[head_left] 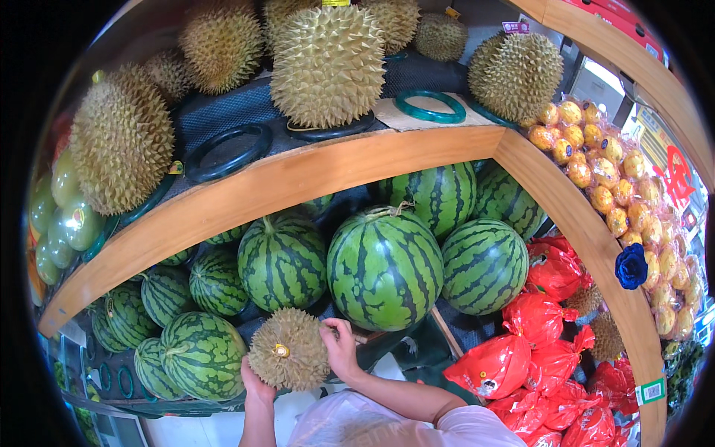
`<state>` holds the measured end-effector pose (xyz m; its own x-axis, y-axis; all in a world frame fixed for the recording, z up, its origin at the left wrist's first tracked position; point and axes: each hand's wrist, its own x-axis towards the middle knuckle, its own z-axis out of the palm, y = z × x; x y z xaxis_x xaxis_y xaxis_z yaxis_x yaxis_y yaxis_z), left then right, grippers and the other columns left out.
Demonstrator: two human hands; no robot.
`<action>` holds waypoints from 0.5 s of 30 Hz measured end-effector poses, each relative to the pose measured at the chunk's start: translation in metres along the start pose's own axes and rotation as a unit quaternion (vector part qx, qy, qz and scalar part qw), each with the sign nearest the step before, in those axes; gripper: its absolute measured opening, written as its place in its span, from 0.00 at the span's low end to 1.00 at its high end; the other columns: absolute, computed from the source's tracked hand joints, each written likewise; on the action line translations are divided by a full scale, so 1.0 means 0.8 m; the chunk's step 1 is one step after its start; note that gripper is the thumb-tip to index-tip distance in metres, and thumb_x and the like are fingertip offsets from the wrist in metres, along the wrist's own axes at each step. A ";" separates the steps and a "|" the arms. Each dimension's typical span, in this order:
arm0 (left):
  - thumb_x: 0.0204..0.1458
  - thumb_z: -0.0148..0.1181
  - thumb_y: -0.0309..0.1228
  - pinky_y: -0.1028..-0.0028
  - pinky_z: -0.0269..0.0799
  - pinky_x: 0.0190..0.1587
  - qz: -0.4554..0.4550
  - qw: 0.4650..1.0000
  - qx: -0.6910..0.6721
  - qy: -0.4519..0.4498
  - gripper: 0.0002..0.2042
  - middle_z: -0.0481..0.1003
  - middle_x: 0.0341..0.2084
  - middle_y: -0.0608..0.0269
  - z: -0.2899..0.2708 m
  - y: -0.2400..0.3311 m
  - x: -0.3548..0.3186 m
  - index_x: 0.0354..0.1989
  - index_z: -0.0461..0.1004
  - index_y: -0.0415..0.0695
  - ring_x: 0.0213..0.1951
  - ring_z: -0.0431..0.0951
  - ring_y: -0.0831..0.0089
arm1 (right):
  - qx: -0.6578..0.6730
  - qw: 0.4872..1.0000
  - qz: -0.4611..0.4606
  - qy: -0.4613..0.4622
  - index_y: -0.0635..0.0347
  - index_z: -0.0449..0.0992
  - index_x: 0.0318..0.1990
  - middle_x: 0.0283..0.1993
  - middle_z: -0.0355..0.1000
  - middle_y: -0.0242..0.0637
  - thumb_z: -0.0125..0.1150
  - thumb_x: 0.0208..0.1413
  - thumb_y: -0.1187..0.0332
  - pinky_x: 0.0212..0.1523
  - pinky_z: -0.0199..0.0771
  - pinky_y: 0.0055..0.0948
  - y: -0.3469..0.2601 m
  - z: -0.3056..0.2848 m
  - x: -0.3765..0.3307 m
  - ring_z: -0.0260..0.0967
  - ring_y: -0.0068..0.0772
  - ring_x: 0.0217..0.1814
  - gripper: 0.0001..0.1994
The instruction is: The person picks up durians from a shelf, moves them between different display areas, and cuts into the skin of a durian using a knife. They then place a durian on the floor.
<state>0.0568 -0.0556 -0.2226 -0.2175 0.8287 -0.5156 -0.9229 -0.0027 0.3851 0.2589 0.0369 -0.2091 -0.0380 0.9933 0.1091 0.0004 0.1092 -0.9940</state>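
Both my hands hold a small brownish spiky durian [289, 349] with a yellow tag on its stem end. My left hand [255, 383] cups it from below on the left. On the right, my right hand [341, 347] presses against its side, fingers curled over the spikes. The durian sits low in front of a row of striped green watermelons [383, 267] on the lower shelf.
A curved wooden shelf edge [313, 177] runs above the watermelons, with large durians [328, 63] on ring stands and two bare rings [430, 106] on top. Red bagged items [521, 365] lie lower right, netted yellow fruit [611, 179] on the right, green fruit [63, 216] far left.
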 end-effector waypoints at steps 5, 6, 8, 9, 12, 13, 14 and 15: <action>0.65 0.33 0.47 0.49 0.63 0.68 0.015 1.000 0.015 0.012 0.29 0.68 0.65 0.51 0.014 0.001 -0.013 0.67 0.65 0.42 0.65 0.68 0.50 | 0.012 1.000 -0.020 0.013 0.64 0.75 0.45 0.45 0.70 0.42 0.60 0.61 0.70 0.55 0.67 0.31 0.009 0.008 0.000 0.69 0.38 0.50 0.09; 0.66 0.33 0.47 0.49 0.63 0.68 0.019 1.000 0.017 0.010 0.29 0.68 0.65 0.51 0.020 0.002 -0.014 0.67 0.65 0.42 0.65 0.67 0.49 | 0.010 1.000 -0.002 0.011 0.64 0.75 0.46 0.45 0.70 0.42 0.60 0.61 0.70 0.55 0.67 0.31 0.021 0.011 0.003 0.69 0.38 0.50 0.09; 0.67 0.33 0.48 0.50 0.63 0.67 0.033 0.999 0.031 0.002 0.29 0.68 0.65 0.51 0.000 0.000 -0.010 0.67 0.65 0.42 0.65 0.68 0.50 | 0.021 0.996 -0.084 0.023 0.61 0.75 0.48 0.42 0.70 0.29 0.57 0.65 0.71 0.49 0.68 0.23 0.029 0.014 0.001 0.66 0.22 0.44 0.07; 0.67 0.34 0.48 0.52 0.64 0.67 0.042 0.998 0.023 0.029 0.29 0.69 0.64 0.51 -0.024 -0.002 0.004 0.66 0.66 0.41 0.64 0.69 0.52 | 0.044 0.997 -0.059 0.016 0.61 0.75 0.48 0.42 0.71 0.29 0.56 0.65 0.71 0.49 0.67 0.22 0.030 0.012 -0.002 0.66 0.21 0.44 0.07; 0.64 0.40 0.43 0.56 0.68 0.64 0.036 0.996 0.005 0.078 0.23 0.76 0.54 0.53 -0.014 -0.009 -0.006 0.56 0.73 0.40 0.57 0.75 0.56 | 0.035 0.999 -0.003 0.001 0.63 0.75 0.49 0.43 0.72 0.29 0.53 0.66 0.71 0.49 0.67 0.22 0.014 -0.001 -0.009 0.66 0.20 0.45 0.09; 0.63 0.42 0.42 0.56 0.69 0.63 0.037 0.996 -0.010 0.076 0.22 0.78 0.52 0.54 -0.009 -0.009 -0.010 0.53 0.74 0.40 0.56 0.76 0.57 | 0.039 0.999 -0.017 0.000 0.64 0.75 0.49 0.44 0.72 0.29 0.53 0.66 0.71 0.49 0.67 0.22 0.019 -0.003 -0.010 0.66 0.20 0.46 0.09; 0.63 0.41 0.42 0.56 0.69 0.63 0.037 0.995 -0.019 0.087 0.22 0.77 0.53 0.53 -0.009 -0.013 -0.012 0.54 0.74 0.39 0.56 0.75 0.56 | 0.042 0.999 -0.028 0.001 0.64 0.75 0.49 0.44 0.72 0.29 0.53 0.66 0.71 0.50 0.67 0.22 0.024 -0.007 -0.016 0.66 0.20 0.46 0.10; 0.63 0.41 0.41 0.56 0.69 0.63 0.041 0.994 -0.030 0.099 0.22 0.77 0.54 0.52 -0.010 -0.013 -0.015 0.55 0.73 0.39 0.56 0.75 0.55 | 0.036 0.999 -0.037 -0.011 0.65 0.75 0.49 0.45 0.73 0.30 0.53 0.65 0.71 0.50 0.66 0.22 0.016 -0.005 -0.016 0.67 0.21 0.46 0.10</action>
<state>0.0667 -0.0698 -0.2268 -0.3460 0.6974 -0.6276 -0.9154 -0.1041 0.3889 0.2635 0.0255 -0.2234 -0.0563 0.9815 0.1829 -0.0747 0.1785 -0.9811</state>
